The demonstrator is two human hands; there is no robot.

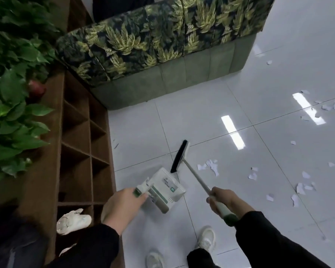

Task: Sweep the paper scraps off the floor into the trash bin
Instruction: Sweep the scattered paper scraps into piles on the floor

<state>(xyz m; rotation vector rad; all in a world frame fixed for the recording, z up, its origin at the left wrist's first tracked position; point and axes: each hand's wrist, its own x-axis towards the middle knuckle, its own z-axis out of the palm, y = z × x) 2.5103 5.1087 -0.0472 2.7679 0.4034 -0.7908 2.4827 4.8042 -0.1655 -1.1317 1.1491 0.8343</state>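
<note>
My left hand (pixel 122 203) grips the handle of a white and green dustpan (pixel 167 189), which hangs just above the floor in front of me. My right hand (pixel 223 201) is closed on the pale handle of a broom (pixel 196 176). Its black head (pixel 179 156) rests on the white tiles just beyond the dustpan. White paper scraps (pixel 211 167) lie right of the broom head, and several more (pixel 302 188) are scattered across the right side of the floor. No trash bin is in view.
A brown cubby shelf (pixel 75 151) runs along the left, with leafy plants (pixel 10 105) on top and white shoes (pixel 74 221) in a low cubby. A leaf-patterned sofa (pixel 157 51) stands ahead. My white shoes (pixel 206 238) are at the bottom.
</note>
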